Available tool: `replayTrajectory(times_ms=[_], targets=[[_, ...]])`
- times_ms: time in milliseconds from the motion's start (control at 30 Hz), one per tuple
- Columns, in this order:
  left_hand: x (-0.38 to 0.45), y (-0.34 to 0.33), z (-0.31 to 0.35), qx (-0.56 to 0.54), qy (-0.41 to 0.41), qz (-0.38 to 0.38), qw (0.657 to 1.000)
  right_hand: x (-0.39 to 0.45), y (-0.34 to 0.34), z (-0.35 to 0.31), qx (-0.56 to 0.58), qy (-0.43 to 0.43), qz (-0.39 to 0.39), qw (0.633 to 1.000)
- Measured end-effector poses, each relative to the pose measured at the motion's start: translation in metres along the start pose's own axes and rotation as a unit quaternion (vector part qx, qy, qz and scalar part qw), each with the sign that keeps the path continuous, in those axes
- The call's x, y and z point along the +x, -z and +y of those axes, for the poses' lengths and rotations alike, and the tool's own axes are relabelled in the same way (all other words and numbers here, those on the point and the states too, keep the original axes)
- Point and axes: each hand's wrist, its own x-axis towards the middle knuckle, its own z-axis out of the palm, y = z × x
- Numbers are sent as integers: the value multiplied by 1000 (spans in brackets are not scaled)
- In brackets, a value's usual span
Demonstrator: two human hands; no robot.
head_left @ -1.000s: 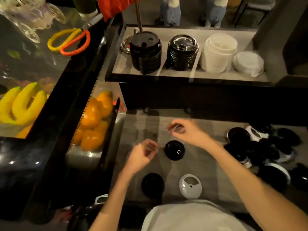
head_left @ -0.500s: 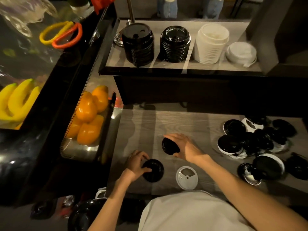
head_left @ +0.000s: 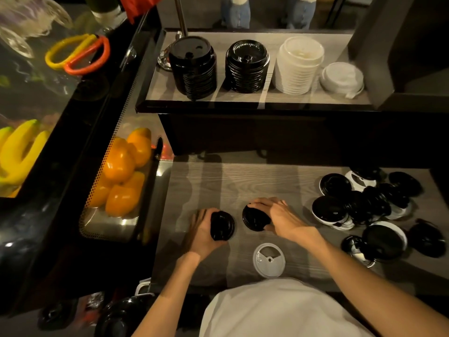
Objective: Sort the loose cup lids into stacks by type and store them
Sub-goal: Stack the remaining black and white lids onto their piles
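Observation:
My left hand (head_left: pixel 201 233) grips a black lid (head_left: pixel 222 226), tilted up off the grey wooden counter (head_left: pixel 218 183). Just to its right, my right hand (head_left: pixel 277 217) holds a second black lid (head_left: pixel 254 218), also tilted. A white lid (head_left: pixel 269 260) lies flat in front of me. A heap of loose black and white lids (head_left: pixel 364 205) covers the counter's right side. On the raised shelf (head_left: pixel 175 93) stand two black lid stacks (head_left: pixel 193 69) (head_left: pixel 247 66), a tall white stack (head_left: pixel 298 65) and a low white stack (head_left: pixel 341 79).
A metal tray of orange peppers (head_left: pixel 121 171) sits left of the counter behind a black display case edge. Yellow bananas (head_left: pixel 19 152) and orange-yellow scissors (head_left: pixel 77 54) lie under glass at far left. A dark wall block (head_left: pixel 401 45) bounds the shelf's right end.
Both hands came down from the counter's middle onto the two black lids and picked them up; the lids now tilt toward each other, closer together than before.

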Motion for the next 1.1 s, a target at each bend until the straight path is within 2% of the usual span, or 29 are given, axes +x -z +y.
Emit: replayTrajectory(times_ms=[67,167,267,367,467,600,767,900,1100], targets=[[2,2,11,-126,43,-19,991,-2,-3,4,19,-12,21,1000],[7,7,26,-239,71,-18,968,-1,0,4,43,-49,24,998],[6,15,37,-347,85,-17,934,-5,18,-2,150,-102,56,982],[7,19,44,-429,95,-30,898,-13,39,-4,212,-26,117,970],[11,22,54,-499,117,-37,858,-18,62,-12,214,17,148,965],[12,27,69,-529,108,-63,839,-19,83,-24,214,57,145,964],[11,31,81,-609,106,-97,780,-17,94,-38,153,95,116,977],[9,35,91,-616,122,-86,774,-15,102,-43,132,98,108,980],[7,40,100,-642,164,-64,746,-10,103,-48,110,99,83,985]])
